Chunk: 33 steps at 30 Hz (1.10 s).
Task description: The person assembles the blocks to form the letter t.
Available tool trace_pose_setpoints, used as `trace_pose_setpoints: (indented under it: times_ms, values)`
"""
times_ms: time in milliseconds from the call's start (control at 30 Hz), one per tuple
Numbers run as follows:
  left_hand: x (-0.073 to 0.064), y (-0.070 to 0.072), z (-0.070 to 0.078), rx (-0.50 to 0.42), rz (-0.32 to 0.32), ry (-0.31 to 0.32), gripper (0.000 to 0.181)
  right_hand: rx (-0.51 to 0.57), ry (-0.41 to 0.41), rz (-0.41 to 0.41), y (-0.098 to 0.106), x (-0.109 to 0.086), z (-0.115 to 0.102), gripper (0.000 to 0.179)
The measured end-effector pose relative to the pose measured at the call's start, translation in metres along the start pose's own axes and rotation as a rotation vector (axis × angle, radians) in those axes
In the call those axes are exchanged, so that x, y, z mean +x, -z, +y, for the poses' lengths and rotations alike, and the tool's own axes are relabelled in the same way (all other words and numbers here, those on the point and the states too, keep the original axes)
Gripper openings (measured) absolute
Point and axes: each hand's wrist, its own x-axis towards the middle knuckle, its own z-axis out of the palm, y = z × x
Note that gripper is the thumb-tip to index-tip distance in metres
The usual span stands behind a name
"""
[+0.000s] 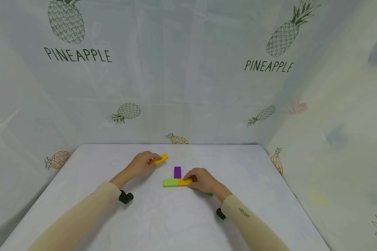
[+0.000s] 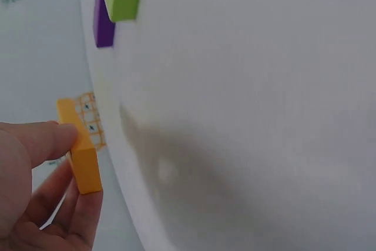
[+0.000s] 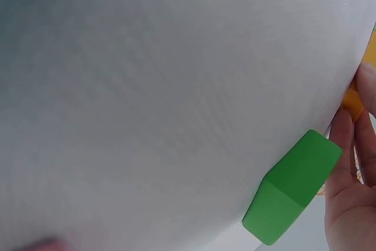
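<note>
Nearest to the person, the two sleeves (image 1: 81, 216) in beige colour reach forward over the white table (image 1: 163, 223), and the hands are apart from each other. Just under the right hand (image 1: 204, 181), at its near side, a dark green block (image 1: 209, 194) lies on the table; in the right wrist view this block (image 3: 292, 187) is just beside the palm. The fingers of the right hand are curled down on the right end of an orange block (image 1: 184, 181), which lies flat in one line with a light green block (image 1: 170, 182), end touching end. A purple block (image 1: 177, 172) lies behind them, pointing away, with its near end at the place where the two blocks join. Further and to the left, the left hand (image 1: 141, 164) pinches a yellow block (image 1: 161, 159) between thumb and fingers; in the left wrist view this block (image 2: 79, 145) is held at its long sides. Behind the table hangs a curtain (image 1: 188, 69) with pineapple prints.
</note>
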Motion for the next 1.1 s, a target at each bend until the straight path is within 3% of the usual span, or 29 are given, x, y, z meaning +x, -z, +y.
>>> trace_pose_setpoints:
  times_ms: [333, 633, 900, 1100]
  values:
    - [-0.022, -0.002, 0.018, -0.027, 0.03, 0.04, 0.035, -0.005, -0.001, -0.001, 0.001, 0.0, 0.001, 0.022]
    - [-0.036, -0.003, 0.026, -0.036, 0.106, 0.05, 0.034, 0.003, 0.004, -0.004, 0.001, 0.001, 0.002, 0.023]
    - [-0.054, -0.006, 0.038, -0.051, 0.107, 0.105, 0.034, 0.002, 0.008, -0.001, -0.001, 0.0, 0.002, 0.023]
    - [-0.067, -0.012, 0.046, -0.065, 0.109, 0.109, 0.033, 0.009, -0.013, -0.007, 0.002, 0.0, -0.003, 0.023]
